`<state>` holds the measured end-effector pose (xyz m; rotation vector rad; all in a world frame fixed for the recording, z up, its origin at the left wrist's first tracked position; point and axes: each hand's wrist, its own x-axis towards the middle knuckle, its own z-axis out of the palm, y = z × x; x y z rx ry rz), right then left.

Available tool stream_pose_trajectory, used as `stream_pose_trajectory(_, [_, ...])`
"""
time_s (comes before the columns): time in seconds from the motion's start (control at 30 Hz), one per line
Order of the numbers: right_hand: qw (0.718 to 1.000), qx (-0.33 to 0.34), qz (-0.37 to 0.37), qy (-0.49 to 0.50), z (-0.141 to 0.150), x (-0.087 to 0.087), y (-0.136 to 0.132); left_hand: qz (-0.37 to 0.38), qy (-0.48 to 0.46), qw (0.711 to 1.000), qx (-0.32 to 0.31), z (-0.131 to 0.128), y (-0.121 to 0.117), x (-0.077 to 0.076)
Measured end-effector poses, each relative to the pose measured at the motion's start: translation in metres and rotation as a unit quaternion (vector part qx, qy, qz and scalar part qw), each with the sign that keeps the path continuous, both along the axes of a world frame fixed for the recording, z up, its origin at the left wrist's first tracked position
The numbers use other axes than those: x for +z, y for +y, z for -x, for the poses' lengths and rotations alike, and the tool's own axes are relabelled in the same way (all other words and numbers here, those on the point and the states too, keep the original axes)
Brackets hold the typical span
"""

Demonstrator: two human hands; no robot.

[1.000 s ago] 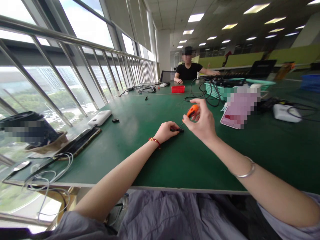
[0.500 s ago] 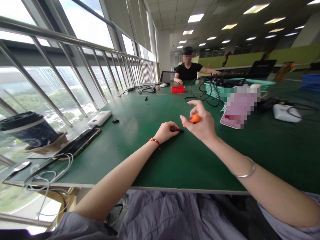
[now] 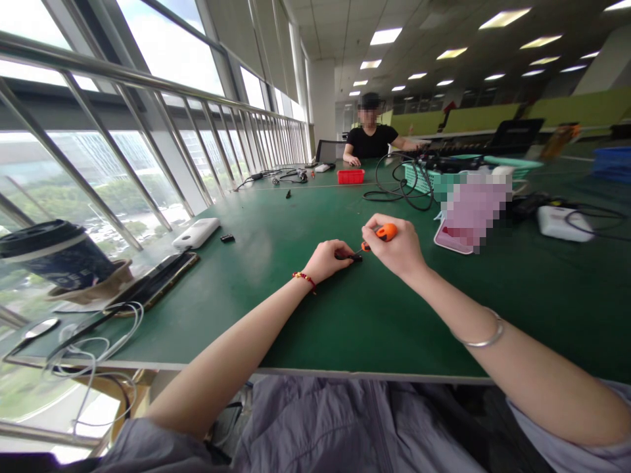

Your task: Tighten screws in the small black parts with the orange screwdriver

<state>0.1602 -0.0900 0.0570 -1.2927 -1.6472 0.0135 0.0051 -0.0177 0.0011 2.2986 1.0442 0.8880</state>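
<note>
My right hand [image 3: 398, 246] is closed round an orange and black screwdriver [image 3: 387, 231], its shaft slanting down to the left. The screwdriver's tip meets, or comes very close to, a small black part [image 3: 355, 258] on the green table [image 3: 296, 322]. My left hand [image 3: 329, 259] pinches that black part and rests against the tabletop. The fingers partly cover the part, so its exact kind does not show.
A pink phone [image 3: 456, 238] and a green basket [image 3: 419, 177] of cables lie to the right. On the left are a white power bank [image 3: 197, 233], a dark phone [image 3: 167, 279] and a lidded cup [image 3: 59, 256]. Across the table sits a person [image 3: 371, 139] behind a red tray [image 3: 350, 177].
My right hand's raised fingers have folded down round the screwdriver handle. My left hand and the black part stay in place.
</note>
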Motion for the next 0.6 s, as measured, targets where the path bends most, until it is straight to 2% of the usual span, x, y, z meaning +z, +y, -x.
stream_pose_trajectory(0.23, [0.998, -0.021, 0.004, 0.067, -0.0089, 0.0053, 0.0024, -0.006, 0.01, 1.0, -0.007, 0.0006, 0.0006, -0.0003])
stream_pose_trajectory(0.6, [0.998, -0.024, 0.016, 0.053, -0.0075, 0.0052, 0.0008, -0.004, 0.008, 1.0, -0.006, 0.0006, 0.0017, -0.001])
